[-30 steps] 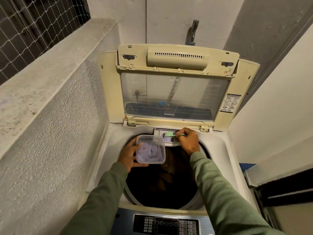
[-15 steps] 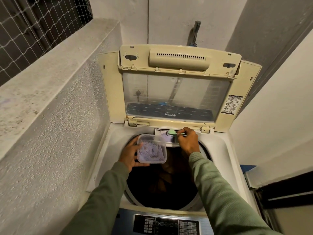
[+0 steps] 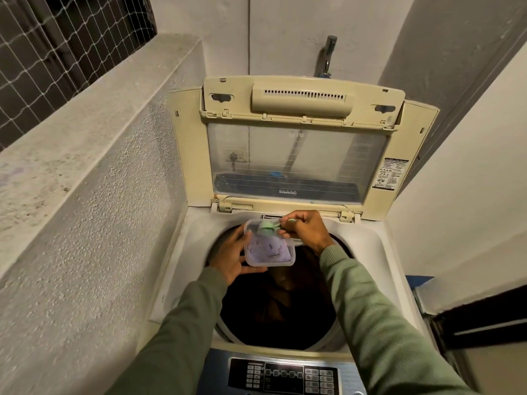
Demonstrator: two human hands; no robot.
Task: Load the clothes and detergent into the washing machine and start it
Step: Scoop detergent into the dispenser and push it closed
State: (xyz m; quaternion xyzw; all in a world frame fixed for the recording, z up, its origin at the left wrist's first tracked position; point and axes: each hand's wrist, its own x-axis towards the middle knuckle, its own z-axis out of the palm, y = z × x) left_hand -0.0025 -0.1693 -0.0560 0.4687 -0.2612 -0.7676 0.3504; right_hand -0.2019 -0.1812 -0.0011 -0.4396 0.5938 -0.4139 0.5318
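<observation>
Centre frame, above the open drum [image 3: 221, 330]. Left hand [image 3: 231, 259] grips a clear plastic detergent tub [image 3: 273, 264], fingers round its left side, thumb at the near edge. Right hand [image 3: 306, 230] pinches the handle of a green scoop [image 3: 265, 228], bowl over the tub's far end.

Likely light and thin-walled, and it would flex, so hold the rim and keep it level. The powder [image 3: 269, 249] is loose and would spill easily. Dark clothes [image 3: 285, 306] lie in the drum.

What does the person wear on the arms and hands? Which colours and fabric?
Long sleeves of muted green, finely textured knit cover both arms: the left sleeve and the right sleeve. The right one ends in a ribbed cuff at the wrist. The left hand and right hand are bare: no gloves, no ring or watch visible.
</observation>
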